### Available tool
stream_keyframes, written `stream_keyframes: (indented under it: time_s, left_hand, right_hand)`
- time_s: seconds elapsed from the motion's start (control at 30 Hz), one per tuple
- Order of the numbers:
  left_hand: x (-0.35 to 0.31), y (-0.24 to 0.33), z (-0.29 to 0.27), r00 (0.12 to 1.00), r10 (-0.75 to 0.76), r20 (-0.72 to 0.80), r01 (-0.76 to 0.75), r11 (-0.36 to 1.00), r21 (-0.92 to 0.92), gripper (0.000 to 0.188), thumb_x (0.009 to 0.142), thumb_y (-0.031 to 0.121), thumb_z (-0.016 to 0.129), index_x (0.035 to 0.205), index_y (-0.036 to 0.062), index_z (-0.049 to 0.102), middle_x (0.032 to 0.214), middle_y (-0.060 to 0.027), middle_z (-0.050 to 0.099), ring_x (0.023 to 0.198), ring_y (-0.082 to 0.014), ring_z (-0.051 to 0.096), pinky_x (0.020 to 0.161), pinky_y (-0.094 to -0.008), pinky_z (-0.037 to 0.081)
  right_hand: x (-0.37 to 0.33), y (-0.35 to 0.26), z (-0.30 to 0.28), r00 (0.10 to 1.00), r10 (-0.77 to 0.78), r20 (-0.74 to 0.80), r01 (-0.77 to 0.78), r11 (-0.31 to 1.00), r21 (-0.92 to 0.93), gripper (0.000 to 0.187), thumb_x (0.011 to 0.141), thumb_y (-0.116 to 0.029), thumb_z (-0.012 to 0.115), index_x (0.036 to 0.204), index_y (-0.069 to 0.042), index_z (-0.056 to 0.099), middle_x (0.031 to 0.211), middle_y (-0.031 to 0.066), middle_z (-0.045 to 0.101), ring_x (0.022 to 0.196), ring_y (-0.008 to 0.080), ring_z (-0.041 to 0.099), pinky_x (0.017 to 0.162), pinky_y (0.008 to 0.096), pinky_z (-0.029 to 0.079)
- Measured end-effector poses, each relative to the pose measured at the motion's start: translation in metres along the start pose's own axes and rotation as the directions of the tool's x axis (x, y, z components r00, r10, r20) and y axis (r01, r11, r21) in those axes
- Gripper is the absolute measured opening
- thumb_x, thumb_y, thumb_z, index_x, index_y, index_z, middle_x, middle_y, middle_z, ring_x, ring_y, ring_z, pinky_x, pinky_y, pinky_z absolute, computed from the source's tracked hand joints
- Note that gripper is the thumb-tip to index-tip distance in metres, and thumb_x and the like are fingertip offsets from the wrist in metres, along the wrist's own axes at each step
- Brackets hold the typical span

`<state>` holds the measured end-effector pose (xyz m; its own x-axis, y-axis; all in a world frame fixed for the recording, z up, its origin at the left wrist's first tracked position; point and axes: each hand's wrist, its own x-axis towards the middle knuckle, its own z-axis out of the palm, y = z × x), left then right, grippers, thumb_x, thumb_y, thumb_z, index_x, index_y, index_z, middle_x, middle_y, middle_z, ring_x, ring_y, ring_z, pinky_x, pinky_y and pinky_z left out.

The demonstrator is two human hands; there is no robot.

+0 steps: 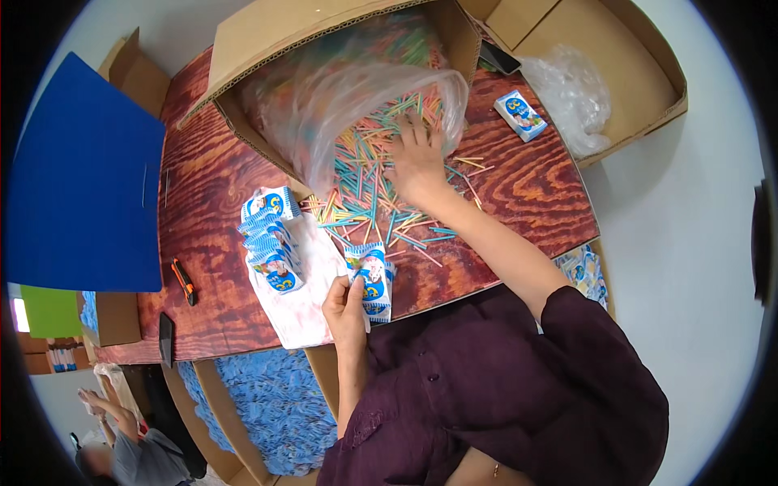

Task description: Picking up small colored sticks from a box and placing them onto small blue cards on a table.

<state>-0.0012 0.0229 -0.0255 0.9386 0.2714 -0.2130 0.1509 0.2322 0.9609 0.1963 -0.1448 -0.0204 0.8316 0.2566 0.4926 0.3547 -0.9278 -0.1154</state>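
Observation:
My left hand (346, 314) pinches a blue-and-white packet (373, 279) at the table's near edge, thumb on top. What the packet holds is hidden. My right hand (417, 166) lies with fingers spread on a heap of thin coloured sticks (354, 162), in pink, yellow, green and blue. The sticks spill out of a clear plastic bag (324, 101) inside a tipped cardboard box (275, 28). Left of the heap, a row of similar packets (274, 243) rests on a white cloth (304, 312).
An orange-and-black cutter (184, 282) and a dark phone-like object (166, 338) lie at left. A small blue-and-white box (520, 116) sits at right, near an open carton (640, 73). Below the table, a carton holds blue wrappers (275, 401). Another person (142, 454) is at lower left.

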Motion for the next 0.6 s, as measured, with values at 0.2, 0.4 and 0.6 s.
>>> stream_keyframes:
  time_s: [0.2,0.4,0.6]
  left_hand:
    - [-0.001,0.003,0.001,1.0,0.004,-0.012,-0.005,1.0,-0.013,0.008,0.092,0.007,0.059,0.093,-0.0009,0.062,0.082,0.0001,0.063,0.071,-0.0029,0.053,0.065,-0.0183,0.042]
    - [-0.005,0.006,-0.005,1.0,-0.004,-0.029,0.003,0.999,-0.046,0.009,0.092,0.006,0.059,0.095,-0.0017,0.063,0.084,-0.0022,0.065,0.074,-0.0043,0.056,0.068,-0.0191,0.044]
    - [-0.01,0.007,-0.011,0.999,0.047,-0.007,-0.047,0.996,-0.072,0.01,0.092,0.006,0.058,0.098,-0.0012,0.062,0.089,-0.003,0.066,0.078,-0.0066,0.059,0.072,-0.0213,0.046]
  right_hand:
    - [0.008,-0.007,0.024,0.999,-0.045,-0.006,0.043,0.989,-0.142,0.033,0.08,-0.014,0.054,0.105,0.006,0.06,0.128,0.0211,0.047,0.13,0.0352,0.033,0.103,0.0492,0.028]
    - [0.011,-0.011,0.019,0.989,-0.146,0.014,0.145,0.965,-0.218,0.032,0.078,-0.012,0.054,0.104,0.005,0.061,0.124,0.0191,0.05,0.129,0.0329,0.035,0.1,0.0453,0.031]
    - [0.017,0.009,0.022,0.989,-0.137,-0.063,0.131,0.987,-0.094,0.028,0.075,-0.012,0.055,0.098,0.003,0.061,0.116,0.0188,0.052,0.119,0.0334,0.042,0.093,0.045,0.034]
